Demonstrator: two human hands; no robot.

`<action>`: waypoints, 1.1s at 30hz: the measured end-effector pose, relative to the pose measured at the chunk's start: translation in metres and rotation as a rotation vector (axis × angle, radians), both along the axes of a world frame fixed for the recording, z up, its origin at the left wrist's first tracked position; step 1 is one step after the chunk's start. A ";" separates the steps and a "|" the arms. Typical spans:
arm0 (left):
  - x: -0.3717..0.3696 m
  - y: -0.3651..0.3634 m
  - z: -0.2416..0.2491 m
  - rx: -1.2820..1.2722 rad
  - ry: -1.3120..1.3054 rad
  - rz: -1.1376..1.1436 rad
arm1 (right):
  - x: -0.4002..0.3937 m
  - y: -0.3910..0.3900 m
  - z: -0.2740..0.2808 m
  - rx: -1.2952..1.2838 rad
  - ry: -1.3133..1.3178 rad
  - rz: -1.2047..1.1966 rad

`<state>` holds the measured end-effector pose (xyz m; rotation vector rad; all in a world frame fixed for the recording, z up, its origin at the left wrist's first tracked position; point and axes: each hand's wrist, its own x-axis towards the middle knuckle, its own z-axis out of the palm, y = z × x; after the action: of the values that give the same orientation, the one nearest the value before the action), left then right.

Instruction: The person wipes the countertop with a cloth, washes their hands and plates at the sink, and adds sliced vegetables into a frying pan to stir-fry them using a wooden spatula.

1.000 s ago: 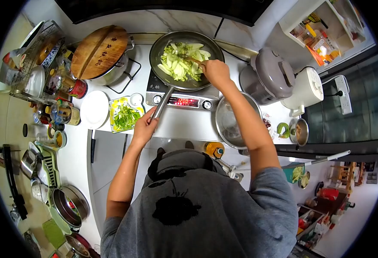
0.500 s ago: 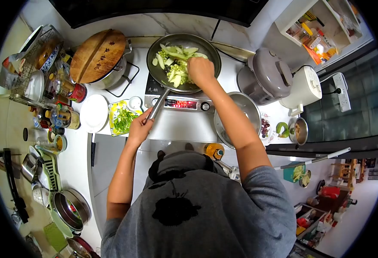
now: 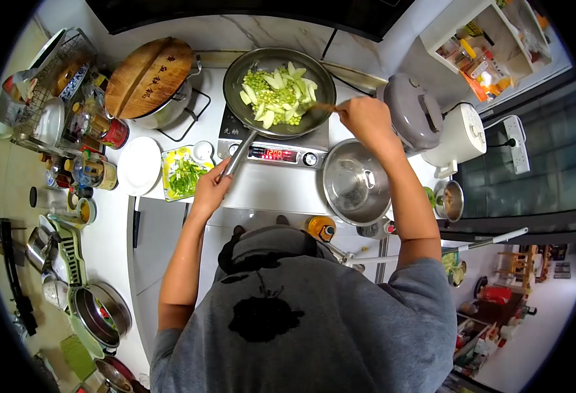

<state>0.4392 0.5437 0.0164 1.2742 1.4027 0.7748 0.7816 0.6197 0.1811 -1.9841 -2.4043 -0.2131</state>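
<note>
A dark frying pan [image 3: 317,73] sits on an induction cooker [image 3: 310,159] with a lit red display. In the pan lie small green peas or beans [image 3: 256,81] and pale green vegetable slices [image 3: 281,105]. My left hand [image 3: 212,188] is wrapped around the pan's metal handle [image 3: 240,154]. To the pan's right, my right hand [image 3: 366,121] grips a brown wooden utensil [image 3: 324,107], probably a spatula; it is blurred, and its tip reaches over the food. Beneath my right forearm stands a metal bowl [image 3: 351,187].
Left of the cooker are a tray of chopped greens [image 3: 184,178], a white plate [image 3: 138,166] and a pot with a wooden lid [image 3: 150,77]. A grey electric cooker [image 3: 409,108] and a white appliance [image 3: 456,134] stand right. Bottles [image 3: 95,173] line the left counter.
My right hand has moved right, from over the pan to beyond its rim, bringing the wooden utensil into view. The food has shifted and spread. My left hand stays on the handle.
</note>
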 end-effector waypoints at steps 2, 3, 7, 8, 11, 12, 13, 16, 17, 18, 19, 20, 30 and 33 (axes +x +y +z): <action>-0.001 0.000 -0.004 0.024 0.027 -0.017 | 0.000 -0.006 -0.002 -0.077 -0.057 0.020; -0.002 0.001 -0.004 0.023 0.033 -0.024 | -0.001 0.000 -0.018 -0.039 -0.065 0.044; -0.001 0.001 -0.001 0.037 0.045 -0.037 | -0.010 0.053 -0.077 0.048 0.068 -0.073; -0.001 0.001 0.000 0.043 0.046 -0.037 | -0.010 0.062 -0.083 0.098 0.134 -0.084; -0.001 0.000 -0.001 0.023 0.056 -0.035 | -0.015 0.081 -0.076 0.276 0.242 -0.052; -0.001 0.002 -0.002 0.036 0.070 -0.028 | -0.019 0.083 -0.068 0.296 0.242 -0.065; -0.001 0.002 -0.004 0.046 0.084 -0.022 | -0.021 0.086 -0.069 0.301 0.267 -0.058; 0.002 -0.001 0.000 0.044 0.121 -0.015 | -0.024 0.103 -0.089 0.199 0.188 -0.117; 0.002 -0.001 0.004 0.043 0.133 -0.013 | -0.020 0.104 -0.104 0.155 0.172 -0.080; 0.002 -0.001 0.005 0.047 0.143 -0.010 | -0.020 0.098 -0.113 0.113 0.158 -0.043; 0.003 -0.002 0.007 0.053 0.154 -0.008 | -0.023 0.090 -0.112 0.073 0.144 -0.007; 0.003 -0.002 0.008 0.057 0.164 -0.008 | -0.016 0.083 -0.107 0.058 0.163 0.019; 0.003 0.001 -0.003 0.033 0.125 -0.010 | -0.011 -0.003 -0.025 -0.160 0.020 0.073; 0.002 0.001 -0.004 0.033 0.128 -0.018 | -0.027 0.032 -0.084 -0.004 0.081 0.028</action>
<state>0.4410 0.5450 0.0119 1.3800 1.4838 0.7172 0.7549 0.6515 0.0973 -1.9201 -2.3833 -0.1252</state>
